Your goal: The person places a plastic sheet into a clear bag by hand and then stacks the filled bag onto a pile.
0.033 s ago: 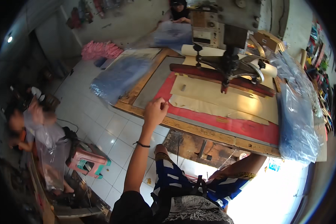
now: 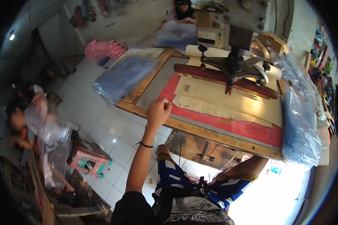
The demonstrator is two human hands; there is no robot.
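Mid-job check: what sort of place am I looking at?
Probably a small workshop handling plastic: a machine's long dark-red bar sits above a wood-framed worktable, and bluish transparent plastic sheeting lies along its left side.

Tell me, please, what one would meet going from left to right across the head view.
Clear plastic sheet, pink plastic stool, left hand, small grey piece, dark machine column, right-hand bluish plastic bundle.

In the head view I see the left hand, half-curled, near the red sheet with paper on it.
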